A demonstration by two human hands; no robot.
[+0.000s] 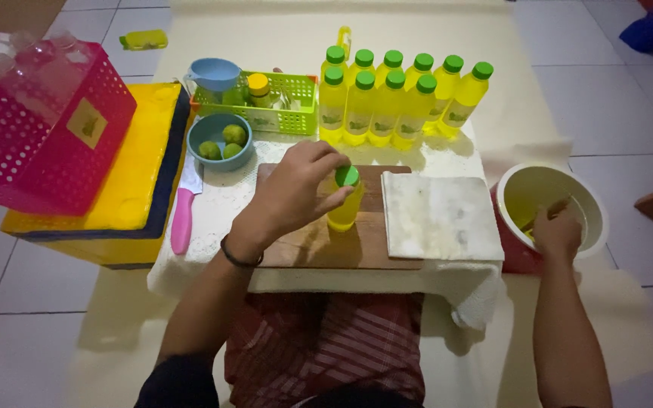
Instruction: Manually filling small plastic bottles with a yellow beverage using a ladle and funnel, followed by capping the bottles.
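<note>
My left hand (296, 189) grips the green cap of a small yellow bottle (344, 208) that stands upright on a wooden board (319, 245). My right hand (557, 234) reaches into a white bucket (595, 208) at the right of the low table; what its fingers touch inside is hidden. Behind the board stand several filled yellow bottles with green caps (394, 98) in two rows.
A folded white cloth (440, 215) lies on the board's right. A pink-handled knife (184, 211), a blue bowl of limes (219, 140), a green basket (285, 102) and a blue funnel (213, 75) sit at the left. A pink basket (39, 128) rests on a yellow box (126, 181).
</note>
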